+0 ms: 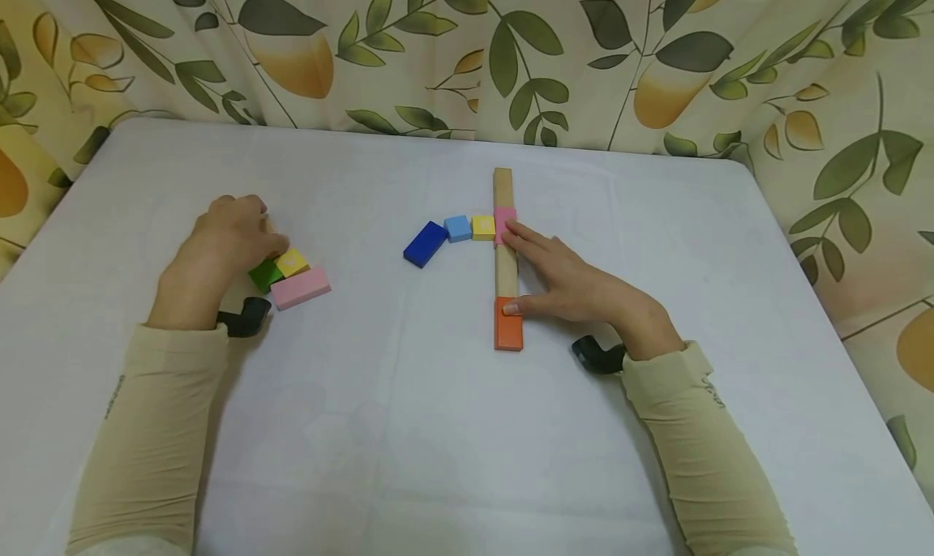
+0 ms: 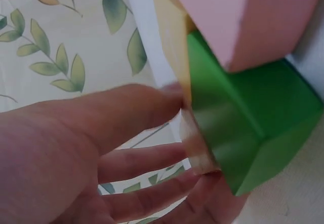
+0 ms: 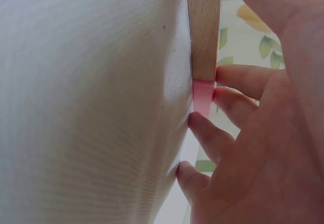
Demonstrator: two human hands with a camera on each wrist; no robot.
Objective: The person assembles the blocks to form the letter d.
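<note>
Wooden block: left of the frame, against the green block; long axis mostly hidden.
Left hand: nearer, pinching the wooden block between thumb and bent fingers.
Block column: right of centre, running up the frame.
Right hand: spread, grasping nothing; fingertips touch the column's pink block, thumb on the orange block.

Blocks are coloured dark blue, light blue, yellow, pink, orange, green and plain wood. The tabletop is finished white; the curtain is leaf-printed on cream.
</note>
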